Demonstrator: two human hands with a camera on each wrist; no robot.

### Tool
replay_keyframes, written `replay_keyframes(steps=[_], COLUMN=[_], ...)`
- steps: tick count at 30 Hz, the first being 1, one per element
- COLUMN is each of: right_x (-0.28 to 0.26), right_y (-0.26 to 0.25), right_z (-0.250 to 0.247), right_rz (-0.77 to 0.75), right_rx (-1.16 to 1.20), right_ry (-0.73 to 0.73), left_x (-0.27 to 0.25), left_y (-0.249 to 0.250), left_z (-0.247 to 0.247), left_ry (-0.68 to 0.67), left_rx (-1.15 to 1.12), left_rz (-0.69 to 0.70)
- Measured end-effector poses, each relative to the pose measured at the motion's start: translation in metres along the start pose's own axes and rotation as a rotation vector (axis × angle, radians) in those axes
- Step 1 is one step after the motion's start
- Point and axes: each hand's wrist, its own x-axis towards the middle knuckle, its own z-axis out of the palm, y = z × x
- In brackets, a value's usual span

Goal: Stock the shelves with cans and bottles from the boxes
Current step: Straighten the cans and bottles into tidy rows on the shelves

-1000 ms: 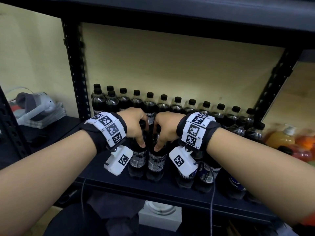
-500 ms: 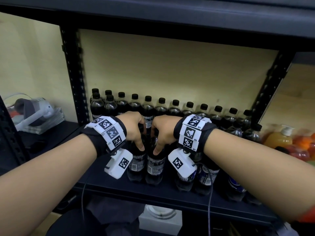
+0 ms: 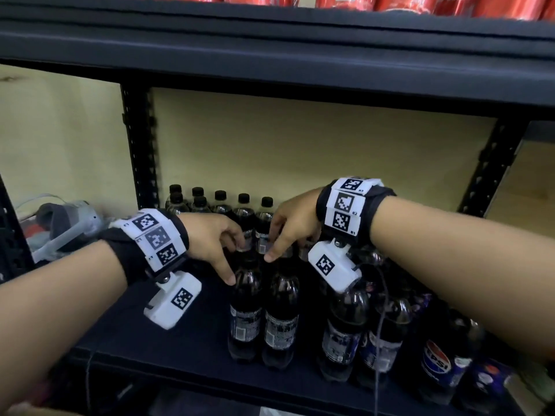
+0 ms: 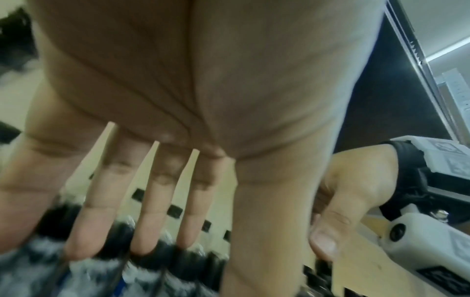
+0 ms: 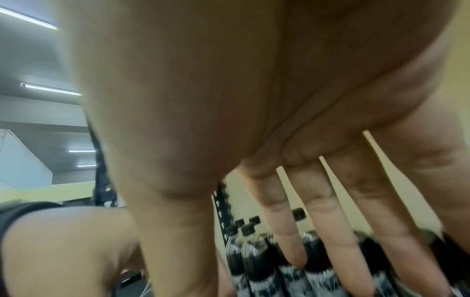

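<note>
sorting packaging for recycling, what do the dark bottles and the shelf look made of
Dark bottles: likely clear glossy plastic; highlights on the shoulders, dark drink showing through, printed wrap labels, black screw caps.
Shelf: probably painted metal, matte black; perforated uprights suggest steel, though the deck could be board.

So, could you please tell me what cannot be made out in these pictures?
- Head view: the caps of the two front bottles hide behind the left hand and right hand.
- Head view: the red cans are cut off by the top edge.
- Both wrist views: bottle labels are motion-blurred and unreadable.
</note>
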Motion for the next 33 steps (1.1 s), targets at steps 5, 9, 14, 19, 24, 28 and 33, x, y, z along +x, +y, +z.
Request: replay_keyframes(steps=[5,9,14,19,24,28,33], right_x=[0.032,0.066,0.116,0.165,0.201,0.218,0.242], right_y=[0.0,-0.011,-0.031,-0.052,-0.069,-0.077,-0.089], right_z=[-0.045,-0.065,-0.066,-0.058,-0.052,-0.048,-0.04], right_rz=[0.025,-0.007,-0.075,-0.106,-0.168,-0.216,-0.213], right_rx=[-0.006,0.078,0.186,0.171,0.137,0.115,0.019], right_ry=[0.085,0.16,0.289,0.356,0.368,0.342,0.336], left_x=[0.004,0.024,0.055,0.083,0.099,0.11,0.117], left_y=[-0.038,-0.081,-0.118,-0.143,-0.158,-0.166,-0.166], left_z=[-0.058,-0.088,-0.098,-0.092,-0.074,-0.067,-0.068], left_ry=[0.067,0.225,0.382,0.386,0.391,0.418,0.363], left_rx=[0.132,0.166,0.236,0.235,0.216,0.224,0.274], left_rz=[-0.154,-0.276,-0.339,-0.315,-0.252,-0.216,-0.243])
